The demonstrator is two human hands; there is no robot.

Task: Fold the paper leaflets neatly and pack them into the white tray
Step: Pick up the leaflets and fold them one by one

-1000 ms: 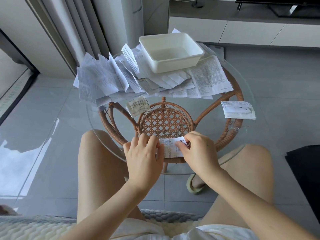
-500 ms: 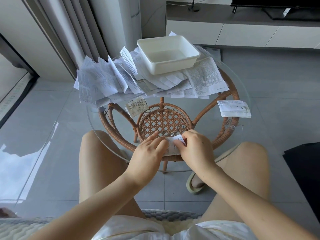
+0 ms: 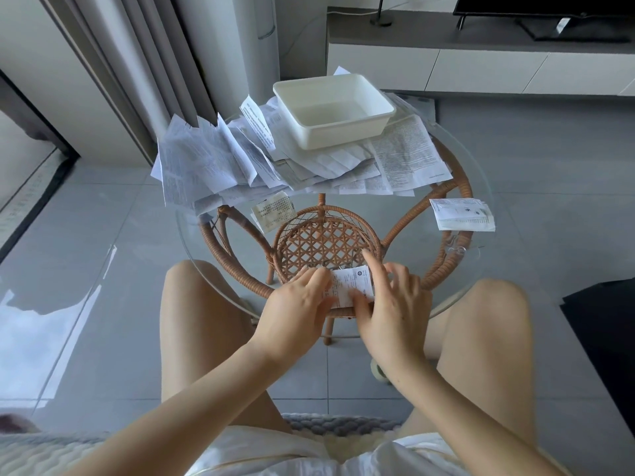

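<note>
Glass tabletop (image 3: pixel 405 218), near edge: your left hand (image 3: pixel 299 304) and right hand (image 3: pixel 391 304) press loose, uncurled fingers on the folded leaflet (image 3: pixel 354 285) between them, gripping nothing. Its long axis runs roughly near-to-far, toward the empty white tray (image 3: pixel 343 135) straight ahead; neither hand is clearly nearer.

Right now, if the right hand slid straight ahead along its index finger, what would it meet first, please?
The right hand would probably meet the near edge of the loose leaflet pile after bare glass table; the white tray lies beyond. Depth is unclear.
</note>
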